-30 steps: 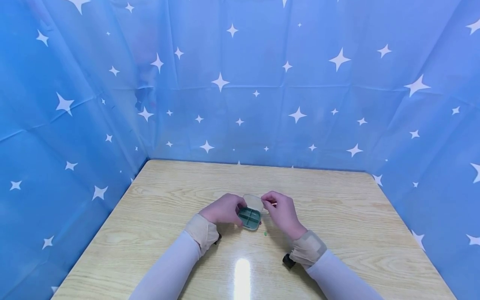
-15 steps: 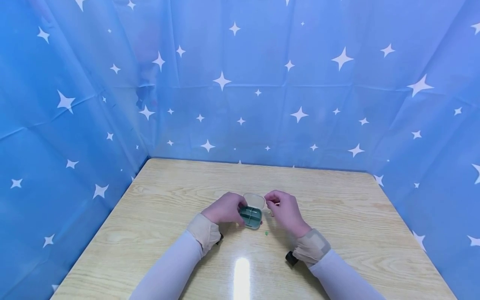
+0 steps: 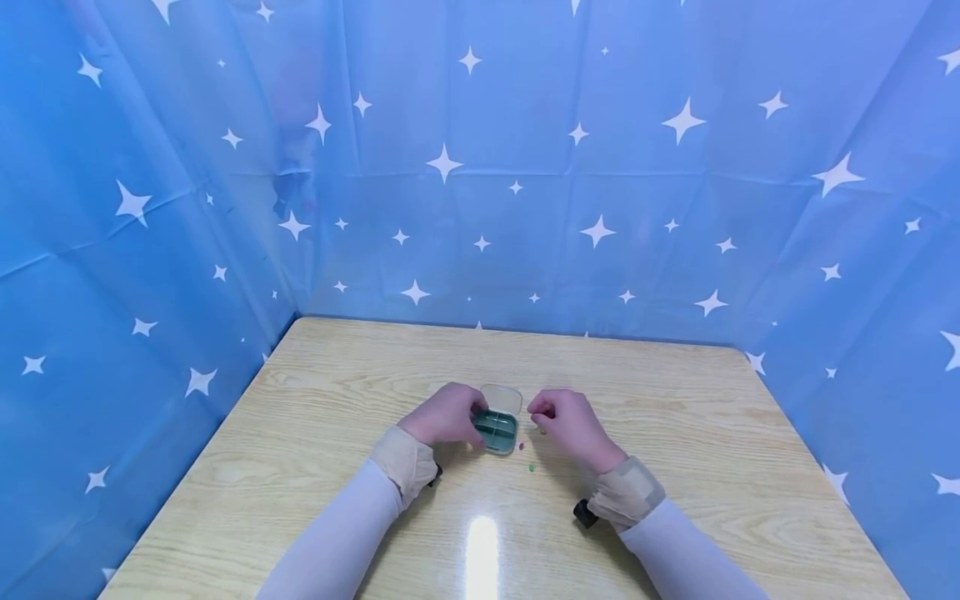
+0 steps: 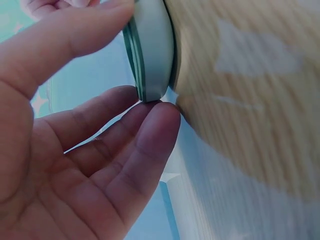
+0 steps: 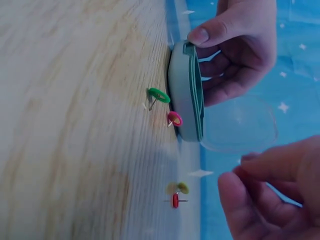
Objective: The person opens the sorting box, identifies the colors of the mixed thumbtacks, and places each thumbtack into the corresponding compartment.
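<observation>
A green pill box [image 3: 497, 433] with a divided inside sits on the wooden table, its clear lid [image 3: 502, 399] swung back. My left hand [image 3: 447, 414] grips the box from the left, thumb at the near side and fingers at the far side. To the right of the lid, my right hand [image 3: 572, 423] hovers low with fingers loosely curled, thumb and index tips close together and nothing visible between them. Thumbtacks lie nearby: a green one [image 5: 159, 95] and a pink one [image 5: 174, 118] beside the box, a yellow one [image 5: 183, 188] and a red one [image 5: 175, 200] below the right fingertips.
A light wood table [image 3: 337, 367] spreads around both hands. Blue curtains [image 3: 480, 167] with white stars rise behind it and at the sides. A black wrist camera [image 3: 584, 513] hangs under the right wrist.
My right hand has drawn away from the lid's edge, slightly right and down, leaving a gap. The pill box has shifted slightly left, with my left hand still gripping it.
</observation>
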Demonstrator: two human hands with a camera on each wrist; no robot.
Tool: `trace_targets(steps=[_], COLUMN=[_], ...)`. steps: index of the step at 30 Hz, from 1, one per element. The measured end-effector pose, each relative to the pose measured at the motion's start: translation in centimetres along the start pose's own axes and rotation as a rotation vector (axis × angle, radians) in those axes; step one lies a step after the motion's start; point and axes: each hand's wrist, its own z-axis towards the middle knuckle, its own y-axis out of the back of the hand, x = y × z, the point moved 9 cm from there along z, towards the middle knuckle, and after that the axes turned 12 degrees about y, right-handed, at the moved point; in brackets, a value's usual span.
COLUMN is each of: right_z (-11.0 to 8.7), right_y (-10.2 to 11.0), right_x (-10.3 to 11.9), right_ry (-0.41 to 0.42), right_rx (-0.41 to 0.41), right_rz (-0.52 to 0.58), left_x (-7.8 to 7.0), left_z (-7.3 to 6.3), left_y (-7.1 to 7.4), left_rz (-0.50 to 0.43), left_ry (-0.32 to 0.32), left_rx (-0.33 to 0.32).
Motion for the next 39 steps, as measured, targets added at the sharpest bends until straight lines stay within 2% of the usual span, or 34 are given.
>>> trace_targets(steps=[6,14,19,23,35,39], right_z=[-0.1,-1.0,-1.6,-1.8,-1.8,-1.9], right_y=[-1.3,-2.4,-3.5,-4.2,-4.4,-4.2], right_x=[1.4,2.1,2.5,2.9,3.4,3.6], right_ry=[0.124,0.216,0.242,0.257,0.299,0.318], right_rx=[0.16,0.424,0.529,0.561,0.544,0.552], right_rz=[-0.002,0.043,0.095,0.12,0.036,-0.027], left_x=[0.1,0.4,0.4,0.4,0.2,0.2], left_z=[-0.1,-0.1,-0.1,-0.1,0.0,0.0], left_y=[0.2,0.2,0.2,0.2,0.3,0.3], left_rz=[-0.012,-0.019,-0.022,-0.014,-0.014,-0.012], left_ry=[0.008,0.016,0.016,0.015,0.023,0.017], left_rx=[0.002,-0.001,-0.004,-0.008,-0.007,-0.008])
